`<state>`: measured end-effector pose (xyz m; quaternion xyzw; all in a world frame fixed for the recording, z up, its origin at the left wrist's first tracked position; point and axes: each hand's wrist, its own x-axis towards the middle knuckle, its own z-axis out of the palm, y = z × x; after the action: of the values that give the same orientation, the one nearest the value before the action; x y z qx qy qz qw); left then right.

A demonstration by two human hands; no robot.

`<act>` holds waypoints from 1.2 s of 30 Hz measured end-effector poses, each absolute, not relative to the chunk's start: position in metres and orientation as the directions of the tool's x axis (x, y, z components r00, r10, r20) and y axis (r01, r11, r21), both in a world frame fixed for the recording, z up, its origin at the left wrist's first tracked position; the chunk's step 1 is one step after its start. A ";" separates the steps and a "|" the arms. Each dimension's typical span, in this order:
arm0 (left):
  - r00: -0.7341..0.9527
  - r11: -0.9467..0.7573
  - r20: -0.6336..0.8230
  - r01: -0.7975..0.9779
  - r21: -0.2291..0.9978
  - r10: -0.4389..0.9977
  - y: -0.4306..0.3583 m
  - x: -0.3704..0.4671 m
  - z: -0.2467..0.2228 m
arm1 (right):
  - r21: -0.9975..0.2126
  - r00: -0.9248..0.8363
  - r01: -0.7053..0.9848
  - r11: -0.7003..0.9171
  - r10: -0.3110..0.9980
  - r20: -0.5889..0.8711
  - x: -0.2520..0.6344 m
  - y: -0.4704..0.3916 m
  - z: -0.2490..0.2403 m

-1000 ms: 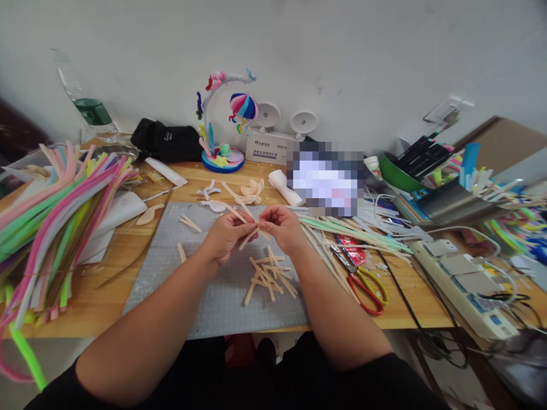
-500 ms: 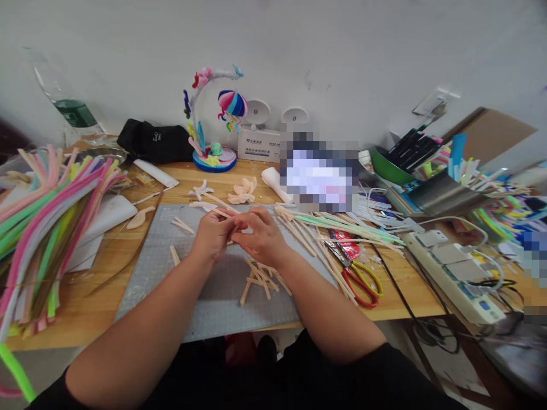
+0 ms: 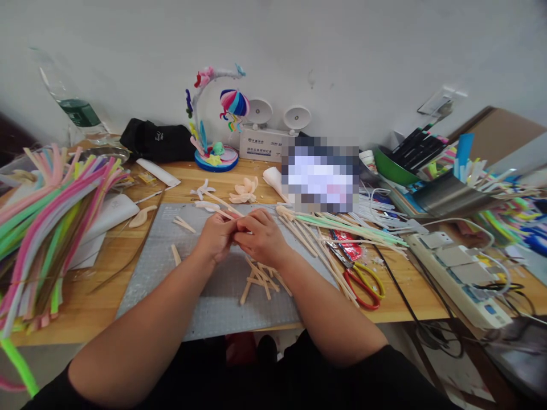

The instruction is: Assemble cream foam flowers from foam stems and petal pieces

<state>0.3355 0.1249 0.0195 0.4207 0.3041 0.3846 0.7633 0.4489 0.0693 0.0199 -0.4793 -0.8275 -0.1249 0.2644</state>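
Over the grey cutting mat [image 3: 205, 310] my two hands meet, fingers pinched together. My left hand [image 3: 215, 236] and my right hand [image 3: 261, 236] are both closed on a beige pipe cleaner [image 3: 228, 214], mostly hidden by the fingers. Just beyond them lie a white petal-shaped piece [image 3: 207, 206], a small white flower shape [image 3: 203, 189] and a peach pipe-cleaner flower [image 3: 244, 190]. Short cut beige pipe cleaners [image 3: 258, 279] are heaped on the mat below my right hand. More short pieces [image 3: 184, 224] lie left of my left hand.
Bundled coloured pipe cleaners [image 3: 55, 228] cover the table's left side. Long beige and green stems [image 3: 342, 225], scissors [image 3: 363, 285] and a power strip [image 3: 459, 279] lie to the right. A decorated stand [image 3: 216, 158] and a blurred screen [image 3: 320, 176] stand at the back.
My right hand's fingers have drawn in closer against my left hand's fingertips. The view has shifted slightly; the things on the table stay in place.
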 end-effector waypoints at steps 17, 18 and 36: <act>0.445 0.220 -0.152 -0.105 0.970 0.882 0.125 0.329 0.022 | -0.872 0.308 0.260 0.414 0.821 0.481 0.466 0.073 0.024; 0.442 0.208 -0.142 -0.106 0.972 0.886 0.126 0.329 0.021 | -0.857 0.270 0.311 0.411 0.826 0.495 0.466 0.072 0.024; 0.461 0.001 0.065 -0.143 0.990 0.885 0.125 0.325 0.028 | -0.993 0.169 0.065 0.097 0.980 0.107 0.469 0.078 0.023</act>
<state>0.3249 0.1253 0.0278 0.5772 0.3214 0.4076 0.6304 0.4686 0.0778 0.0225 -0.5291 -0.4937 0.4142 0.5520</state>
